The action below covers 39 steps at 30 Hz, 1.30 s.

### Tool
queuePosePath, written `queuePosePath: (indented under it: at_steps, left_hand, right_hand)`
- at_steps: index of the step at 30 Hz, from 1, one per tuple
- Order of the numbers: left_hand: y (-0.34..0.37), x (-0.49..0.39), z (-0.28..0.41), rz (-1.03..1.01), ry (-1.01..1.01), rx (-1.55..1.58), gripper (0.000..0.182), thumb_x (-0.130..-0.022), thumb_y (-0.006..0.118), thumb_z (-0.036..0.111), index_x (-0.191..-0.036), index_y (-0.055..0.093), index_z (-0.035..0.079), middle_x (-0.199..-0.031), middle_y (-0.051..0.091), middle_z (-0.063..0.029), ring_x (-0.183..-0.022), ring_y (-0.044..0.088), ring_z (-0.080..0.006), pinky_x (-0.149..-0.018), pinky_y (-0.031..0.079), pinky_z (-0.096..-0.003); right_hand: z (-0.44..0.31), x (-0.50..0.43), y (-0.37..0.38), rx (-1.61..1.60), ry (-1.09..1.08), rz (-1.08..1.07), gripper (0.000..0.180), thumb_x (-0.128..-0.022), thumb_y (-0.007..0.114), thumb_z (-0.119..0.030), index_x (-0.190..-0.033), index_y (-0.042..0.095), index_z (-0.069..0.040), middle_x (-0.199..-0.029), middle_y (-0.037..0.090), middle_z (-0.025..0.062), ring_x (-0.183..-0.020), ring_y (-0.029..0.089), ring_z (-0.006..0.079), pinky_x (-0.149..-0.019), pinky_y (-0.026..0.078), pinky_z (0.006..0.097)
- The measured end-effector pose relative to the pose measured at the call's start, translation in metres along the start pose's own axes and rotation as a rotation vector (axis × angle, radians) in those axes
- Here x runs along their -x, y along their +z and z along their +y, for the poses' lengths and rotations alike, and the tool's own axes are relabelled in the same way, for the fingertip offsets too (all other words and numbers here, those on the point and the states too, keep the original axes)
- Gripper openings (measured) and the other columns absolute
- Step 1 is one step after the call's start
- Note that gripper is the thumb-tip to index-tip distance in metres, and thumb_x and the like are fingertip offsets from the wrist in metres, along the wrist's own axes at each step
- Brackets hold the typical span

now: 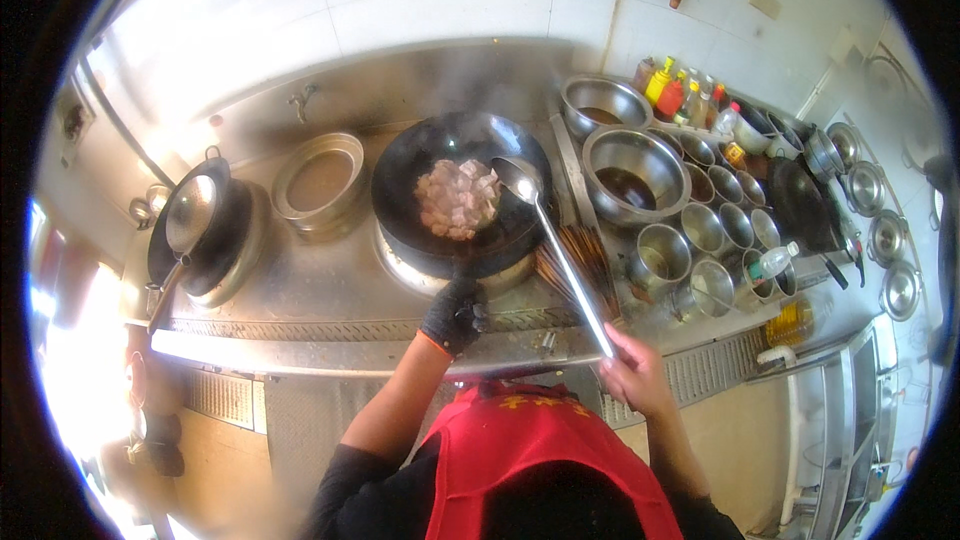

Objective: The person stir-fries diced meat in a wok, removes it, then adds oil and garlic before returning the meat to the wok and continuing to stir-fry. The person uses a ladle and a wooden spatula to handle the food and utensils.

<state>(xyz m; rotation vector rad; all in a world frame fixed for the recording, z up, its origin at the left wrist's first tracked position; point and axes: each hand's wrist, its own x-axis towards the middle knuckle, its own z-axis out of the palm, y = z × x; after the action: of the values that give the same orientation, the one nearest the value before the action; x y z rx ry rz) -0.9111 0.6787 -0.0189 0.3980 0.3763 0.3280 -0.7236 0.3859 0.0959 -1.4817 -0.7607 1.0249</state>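
Note:
My left hand (457, 315), in a dark glove with an orange cuff, is closed around the near handle of a black wok (397, 199). The wok sits on a round burner ring (390, 262). Pale chunks of meat (459, 199) lie heaped in its middle, with steam rising behind them. Bare, my right hand (636, 375) grips the end of a long-handled metal ladle (574, 277). The ladle's bowl is over the wok's right side, beside the meat; whether it touches the wok I cannot tell.
Right of the wok lie a bamboo wok brush (581, 259) and steel bowls of dark liquid (636, 142). Beyond are several seasoning pots (701, 225) and sauce bottles (670, 99). On the left stand a water-filled pot (281, 191) and another wok (166, 229) holding a strainer (191, 214).

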Motion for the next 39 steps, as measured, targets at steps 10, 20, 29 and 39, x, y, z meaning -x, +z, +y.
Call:
queuePosePath:
  at_steps: [10, 20, 29, 39]
  left_hand:
    - [0.030, -0.012, 0.017, 0.198, -0.010, 0.172, 0.019, -0.094, 0.057, 0.025, -0.078, 0.055, 0.014, -0.059, 0.054, 0.0000, -0.047, 0.054, -0.0141, -0.042, 0.045, -0.0269]
    - [-0.033, -0.005, 0.024, -0.166, -0.090, 0.157, 0.017, -0.094, 0.053, 0.026, -0.082, 0.053, 0.015, -0.060, 0.052, -0.0005, -0.045, 0.050, -0.0131, -0.038, 0.041, -0.0278]
    - [-0.046, -0.003, 0.034, -0.090, -0.170, 0.267, 0.008, -0.089, 0.055, 0.017, -0.097, 0.056, 0.015, -0.066, 0.052, 0.0025, -0.049, 0.051, -0.0103, -0.041, 0.041, -0.0266]
    - [-0.035, 0.003, 0.037, -0.033, -0.138, 0.247, 0.012, -0.087, 0.057, 0.017, -0.099, 0.057, 0.017, -0.068, 0.052, 0.0022, -0.050, 0.049, -0.0100, -0.043, 0.041, -0.0247]
  right_hand:
    - [0.001, 0.015, -0.006, -0.001, -0.002, 0.056, 0.055, -0.090, 0.053, 0.003, -0.144, 0.041, -0.006, -0.077, 0.057, 0.0035, -0.048, 0.044, 0.0053, -0.040, 0.035, 0.0213]
    - [0.007, 0.022, -0.008, 0.089, -0.053, 0.058, 0.056, -0.090, 0.054, 0.003, -0.144, 0.042, -0.007, -0.077, 0.058, 0.0041, -0.048, 0.045, 0.0051, -0.041, 0.037, 0.0212]
    - [0.009, 0.027, -0.004, 0.031, -0.044, 0.069, 0.057, -0.090, 0.053, 0.004, -0.144, 0.041, -0.007, -0.077, 0.058, 0.0042, -0.049, 0.045, 0.0054, -0.042, 0.036, 0.0214]
    - [0.013, 0.018, 0.001, 0.109, -0.089, 0.072, 0.056, -0.089, 0.055, 0.004, -0.143, 0.043, -0.007, -0.078, 0.059, 0.0040, -0.050, 0.046, 0.0051, -0.042, 0.037, 0.0212]
